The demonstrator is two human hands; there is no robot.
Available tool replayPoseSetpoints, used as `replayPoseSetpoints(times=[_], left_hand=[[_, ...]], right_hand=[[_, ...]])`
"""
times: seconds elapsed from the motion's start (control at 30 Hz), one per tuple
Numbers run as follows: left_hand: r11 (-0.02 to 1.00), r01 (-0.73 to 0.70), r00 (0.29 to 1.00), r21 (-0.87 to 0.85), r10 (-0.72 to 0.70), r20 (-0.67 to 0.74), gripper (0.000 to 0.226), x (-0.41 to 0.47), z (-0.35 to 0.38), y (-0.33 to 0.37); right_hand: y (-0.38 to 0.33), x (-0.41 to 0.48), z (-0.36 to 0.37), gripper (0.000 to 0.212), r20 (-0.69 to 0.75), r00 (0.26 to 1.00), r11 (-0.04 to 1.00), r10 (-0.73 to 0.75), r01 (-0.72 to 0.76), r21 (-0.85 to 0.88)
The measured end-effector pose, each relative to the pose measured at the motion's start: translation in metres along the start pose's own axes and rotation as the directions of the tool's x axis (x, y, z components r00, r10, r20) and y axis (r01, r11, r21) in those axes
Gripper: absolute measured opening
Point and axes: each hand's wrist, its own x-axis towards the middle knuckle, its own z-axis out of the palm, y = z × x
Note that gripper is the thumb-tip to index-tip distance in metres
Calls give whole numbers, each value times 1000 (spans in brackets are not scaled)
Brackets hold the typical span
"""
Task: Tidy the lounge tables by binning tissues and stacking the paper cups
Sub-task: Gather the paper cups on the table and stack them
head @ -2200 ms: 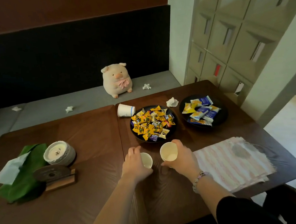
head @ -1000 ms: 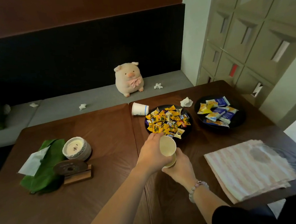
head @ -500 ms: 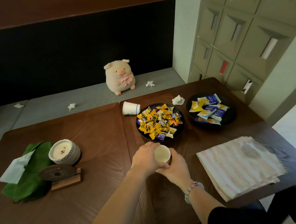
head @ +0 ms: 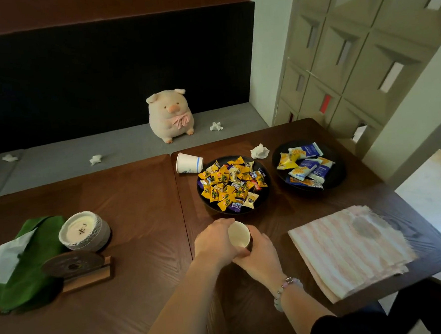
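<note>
Both hands wrap the paper cup (head: 239, 235) - the left hand (head: 212, 241) curled round its left side, the right hand (head: 261, 256) gripping its near right side - bare forearms angling in from below it.

A pale beaded bracelet (head: 285, 290) circles the right wrist, black sleeve (head: 337, 328) above
</note>
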Motion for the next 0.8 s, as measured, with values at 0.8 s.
replayPoseSetpoints(times=[0.8], left_hand=[[777, 66, 895, -626, -324, -307, 44, 61, -51, -8]], right_hand=[[-36, 44, -98, 49, -39, 989, 816, -140, 93, -571]])
